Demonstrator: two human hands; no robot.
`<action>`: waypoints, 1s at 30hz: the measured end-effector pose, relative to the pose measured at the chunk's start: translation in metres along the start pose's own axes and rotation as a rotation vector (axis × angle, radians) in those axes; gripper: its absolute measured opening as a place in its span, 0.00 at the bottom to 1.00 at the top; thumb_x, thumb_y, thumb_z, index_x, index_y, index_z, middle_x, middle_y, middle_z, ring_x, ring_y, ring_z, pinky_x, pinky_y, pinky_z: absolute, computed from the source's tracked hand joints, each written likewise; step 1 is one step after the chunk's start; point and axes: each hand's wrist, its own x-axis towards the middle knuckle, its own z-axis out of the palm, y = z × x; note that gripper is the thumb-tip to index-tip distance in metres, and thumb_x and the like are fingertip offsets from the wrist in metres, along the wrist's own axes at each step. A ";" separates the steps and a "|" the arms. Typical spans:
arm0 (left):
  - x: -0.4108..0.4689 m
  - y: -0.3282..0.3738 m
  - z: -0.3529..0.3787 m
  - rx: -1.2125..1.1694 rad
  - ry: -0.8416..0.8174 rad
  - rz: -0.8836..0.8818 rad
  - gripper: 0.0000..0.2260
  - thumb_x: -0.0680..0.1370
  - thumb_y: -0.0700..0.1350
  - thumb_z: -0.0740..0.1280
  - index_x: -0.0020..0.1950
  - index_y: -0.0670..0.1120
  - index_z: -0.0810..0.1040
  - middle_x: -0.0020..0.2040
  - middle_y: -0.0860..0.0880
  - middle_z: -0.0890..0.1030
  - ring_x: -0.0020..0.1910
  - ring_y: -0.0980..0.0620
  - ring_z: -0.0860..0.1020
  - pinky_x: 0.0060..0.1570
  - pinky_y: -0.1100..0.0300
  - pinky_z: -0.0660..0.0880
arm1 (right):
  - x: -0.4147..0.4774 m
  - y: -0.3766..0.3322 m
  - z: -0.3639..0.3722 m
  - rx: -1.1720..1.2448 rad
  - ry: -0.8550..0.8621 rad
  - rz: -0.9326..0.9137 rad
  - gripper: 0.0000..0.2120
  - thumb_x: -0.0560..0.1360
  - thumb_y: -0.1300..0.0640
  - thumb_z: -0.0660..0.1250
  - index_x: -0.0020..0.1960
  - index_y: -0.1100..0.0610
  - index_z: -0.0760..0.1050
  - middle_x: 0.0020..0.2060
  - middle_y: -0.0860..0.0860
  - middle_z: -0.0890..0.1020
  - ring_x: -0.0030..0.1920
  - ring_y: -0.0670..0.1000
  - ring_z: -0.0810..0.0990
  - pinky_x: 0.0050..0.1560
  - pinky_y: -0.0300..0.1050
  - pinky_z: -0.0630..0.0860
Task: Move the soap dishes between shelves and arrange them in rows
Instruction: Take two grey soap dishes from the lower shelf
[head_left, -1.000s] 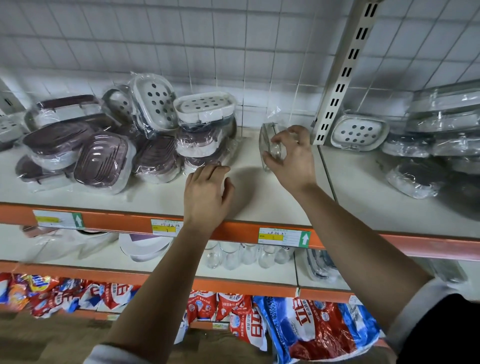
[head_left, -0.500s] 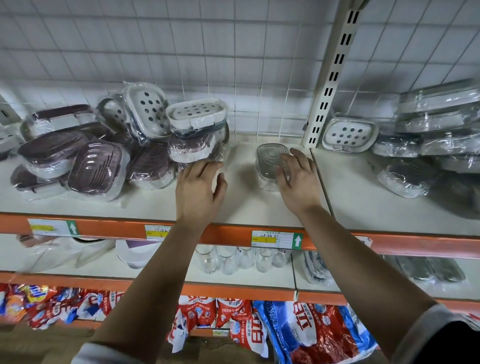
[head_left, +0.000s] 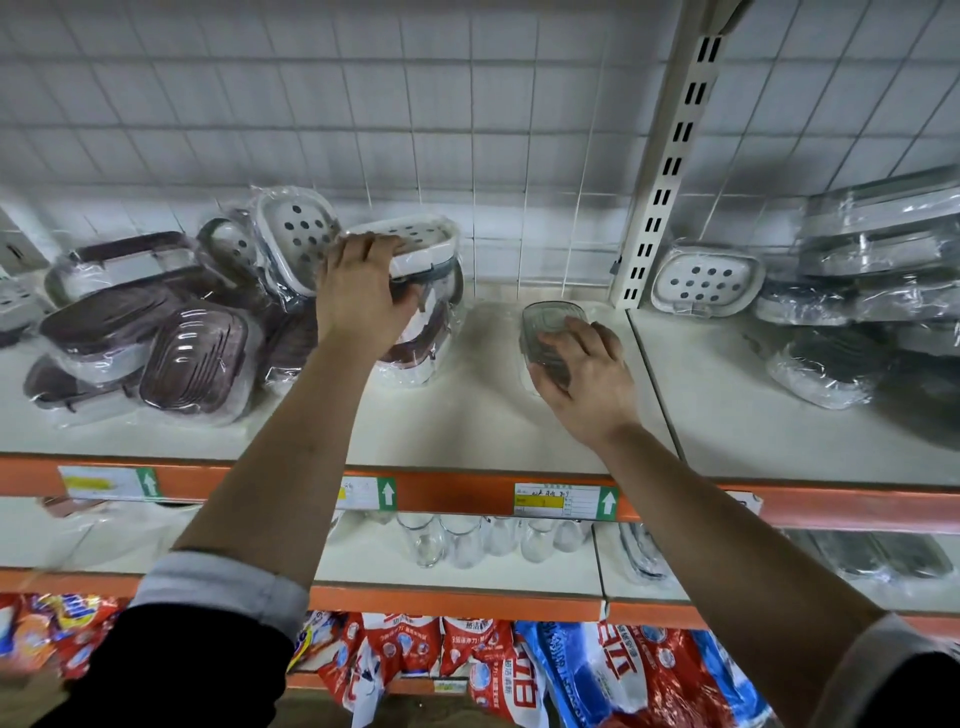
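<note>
A clear grey soap dish (head_left: 549, 322) lies flat on the white top shelf (head_left: 483, 415), close to the upright post. My right hand (head_left: 587, 382) rests on its near end with fingers spread over it. My left hand (head_left: 363, 291) grips the near edge of a white perforated soap dish (head_left: 421, 244) that tops a stack of wrapped dishes. Purple wrapped soap dishes (head_left: 192, 358) are heaped to the left.
A slotted upright post (head_left: 660, 176) divides the shelf. To its right a white perforated dish (head_left: 706, 280) leans at the back beside piles of wrapped grey dishes (head_left: 872, 280). Glasses (head_left: 467, 540) stand on the shelf below, detergent bags (head_left: 519, 675) under them.
The clear dish went from upright in my right hand to lying flat on the shelf. My left hand moved from the shelf up to the white dish on the stack.
</note>
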 end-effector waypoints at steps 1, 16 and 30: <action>0.001 0.001 -0.001 0.015 0.020 -0.003 0.25 0.74 0.51 0.71 0.70 0.44 0.74 0.67 0.40 0.75 0.70 0.37 0.68 0.73 0.43 0.60 | 0.000 0.000 0.000 -0.013 0.007 0.006 0.32 0.73 0.34 0.51 0.66 0.53 0.74 0.69 0.54 0.72 0.70 0.63 0.65 0.61 0.62 0.75; -0.019 0.029 -0.022 -0.044 0.344 0.209 0.18 0.75 0.55 0.69 0.53 0.41 0.83 0.46 0.42 0.82 0.47 0.38 0.79 0.43 0.50 0.76 | 0.001 0.004 -0.009 -0.019 0.016 0.115 0.24 0.71 0.43 0.71 0.63 0.53 0.74 0.65 0.52 0.73 0.69 0.62 0.64 0.59 0.58 0.74; -0.092 0.080 0.015 -0.548 0.217 0.002 0.14 0.78 0.48 0.70 0.60 0.41 0.78 0.48 0.44 0.84 0.43 0.42 0.82 0.42 0.54 0.75 | -0.018 0.027 -0.045 -0.080 -0.022 0.202 0.26 0.72 0.44 0.70 0.66 0.55 0.71 0.65 0.53 0.72 0.66 0.60 0.64 0.57 0.56 0.72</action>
